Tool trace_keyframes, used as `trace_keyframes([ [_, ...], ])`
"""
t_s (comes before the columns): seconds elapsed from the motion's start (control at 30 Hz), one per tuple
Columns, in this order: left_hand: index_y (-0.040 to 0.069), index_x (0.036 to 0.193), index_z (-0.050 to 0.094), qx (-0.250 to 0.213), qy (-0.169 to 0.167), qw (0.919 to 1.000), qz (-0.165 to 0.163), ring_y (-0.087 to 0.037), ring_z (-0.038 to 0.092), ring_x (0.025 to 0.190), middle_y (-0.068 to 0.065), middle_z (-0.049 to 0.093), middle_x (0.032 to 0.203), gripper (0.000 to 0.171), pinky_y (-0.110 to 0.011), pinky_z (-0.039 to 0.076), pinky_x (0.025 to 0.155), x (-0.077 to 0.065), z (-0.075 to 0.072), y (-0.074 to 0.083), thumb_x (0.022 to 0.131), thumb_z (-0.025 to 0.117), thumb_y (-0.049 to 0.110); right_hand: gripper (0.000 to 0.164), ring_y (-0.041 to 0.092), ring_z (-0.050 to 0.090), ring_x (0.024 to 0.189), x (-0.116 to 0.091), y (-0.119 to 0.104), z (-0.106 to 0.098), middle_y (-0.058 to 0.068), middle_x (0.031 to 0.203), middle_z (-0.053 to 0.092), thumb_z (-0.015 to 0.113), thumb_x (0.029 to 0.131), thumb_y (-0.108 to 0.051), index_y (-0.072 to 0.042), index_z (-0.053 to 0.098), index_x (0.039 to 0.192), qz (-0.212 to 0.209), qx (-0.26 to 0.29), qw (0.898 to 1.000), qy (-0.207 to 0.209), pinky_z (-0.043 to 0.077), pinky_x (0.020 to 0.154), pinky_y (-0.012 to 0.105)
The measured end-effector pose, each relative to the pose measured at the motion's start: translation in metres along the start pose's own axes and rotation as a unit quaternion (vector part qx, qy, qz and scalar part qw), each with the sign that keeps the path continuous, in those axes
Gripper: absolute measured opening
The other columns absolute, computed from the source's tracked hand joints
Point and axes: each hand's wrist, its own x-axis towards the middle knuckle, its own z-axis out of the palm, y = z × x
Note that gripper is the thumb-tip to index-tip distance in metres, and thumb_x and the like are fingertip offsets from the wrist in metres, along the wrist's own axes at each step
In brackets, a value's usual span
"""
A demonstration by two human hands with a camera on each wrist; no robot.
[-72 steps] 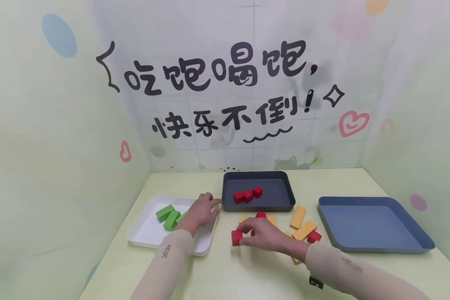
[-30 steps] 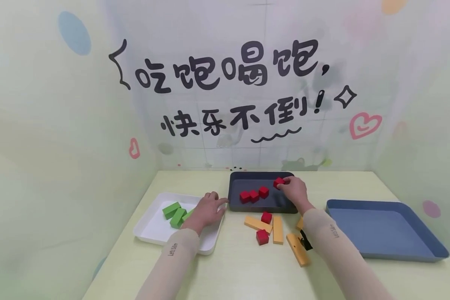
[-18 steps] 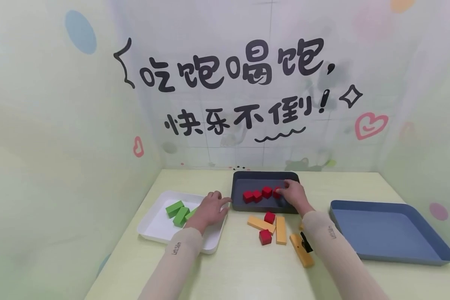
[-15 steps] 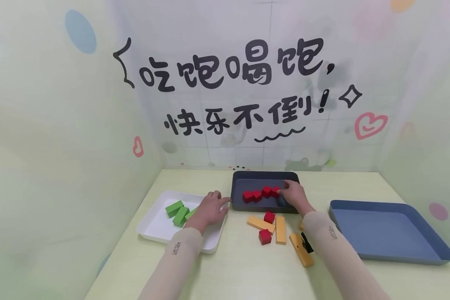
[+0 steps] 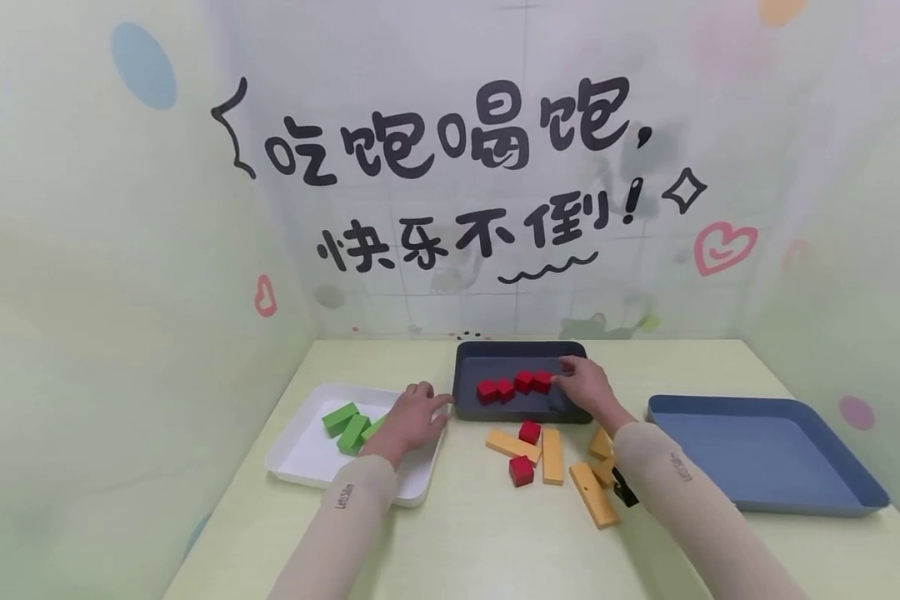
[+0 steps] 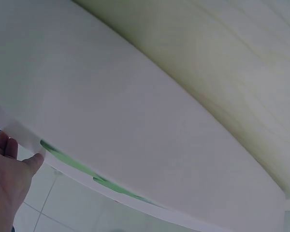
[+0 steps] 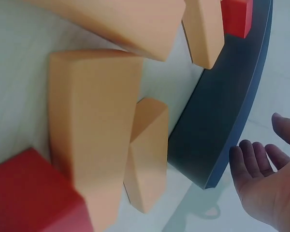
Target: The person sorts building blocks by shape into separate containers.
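My right hand (image 5: 588, 387) hovers over the right end of the dark grey tray (image 5: 521, 415), just beside a row of several red cubes (image 5: 487, 392). Its fingers hold nothing; in the right wrist view the same hand (image 7: 270, 188) has thumb and fingers spread apart. My left hand (image 5: 412, 417) rests at the right rim of the white tray (image 5: 300, 454), one finger reaching toward the dark tray. Green blocks (image 5: 352, 433) lie inside the white tray, partly hidden by that hand. In the left wrist view, the left hand (image 6: 9, 179) is at the tray's wall (image 6: 111, 106).
Between the trays lie two red cubes (image 5: 521, 471) and several yellow blocks (image 5: 552, 457), some partly covered by my right sleeve. A blue tray (image 5: 765, 454) stands on the right. A printed wall (image 5: 495, 308) closes off the table's back.
My right hand has carried a red cube from the table into the dark tray, set it at the row's right end and let go. The left hand stays at the white tray.
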Motion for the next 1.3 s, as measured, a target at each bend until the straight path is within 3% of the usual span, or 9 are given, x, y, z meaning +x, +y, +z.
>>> trace_keyframes([
  [0.4, 0.017, 0.136, 0.060, -0.016, 0.004, 0.9999, 0.002, -0.033, 0.048, 0.114, -0.016, 0.051, 0.120, 0.038, -0.050, 0.042, 0.098, -0.002, -0.006, 0.004, 0.100, 0.055, 0.028, 0.045, 0.036, 0.061, 0.112, -0.021, -0.013, -0.004, 0.022, 0.126, 0.063, 0.068, 0.094, -0.013, 0.005, 0.057, 0.133, -0.026, 0.034, 0.999, -0.023, 0.053, 0.090, 0.046],
  [0.8, 0.015, 0.134, 0.061, -0.019, 0.017, 0.9996, 0.013, -0.034, 0.049, 0.110, -0.016, 0.052, 0.116, 0.037, -0.049, 0.043, 0.096, -0.004, -0.003, 0.002, 0.100, 0.056, 0.027, 0.044, 0.032, 0.063, 0.110, -0.049, -0.027, 0.003, 0.018, 0.124, 0.064, 0.072, 0.091, -0.013, 0.001, 0.061, 0.132, -0.052, 0.036, 0.996, -0.064, 0.055, 0.088, 0.041],
  [1.07, 0.017, 0.135, 0.061, -0.021, 0.009, 0.9997, 0.010, -0.032, 0.048, 0.110, -0.015, 0.051, 0.117, 0.037, -0.050, 0.043, 0.096, -0.002, 0.003, 0.001, 0.100, 0.055, 0.028, 0.041, 0.026, 0.062, 0.108, -0.067, -0.030, 0.007, 0.012, 0.124, 0.065, 0.073, 0.090, -0.013, -0.005, 0.065, 0.130, -0.045, 0.050, 0.993, -0.098, 0.055, 0.087, 0.039],
  [1.3, 0.019, 0.136, 0.061, -0.020, 0.011, 0.9997, 0.004, -0.032, 0.048, 0.112, -0.015, 0.051, 0.120, 0.037, -0.049, 0.043, 0.097, -0.001, 0.005, -0.001, 0.101, 0.055, 0.028, 0.040, 0.023, 0.064, 0.101, -0.081, -0.031, 0.013, 0.005, 0.109, 0.069, 0.075, 0.089, -0.012, -0.002, 0.066, 0.126, -0.050, 0.042, 0.989, -0.135, 0.057, 0.081, 0.036],
])
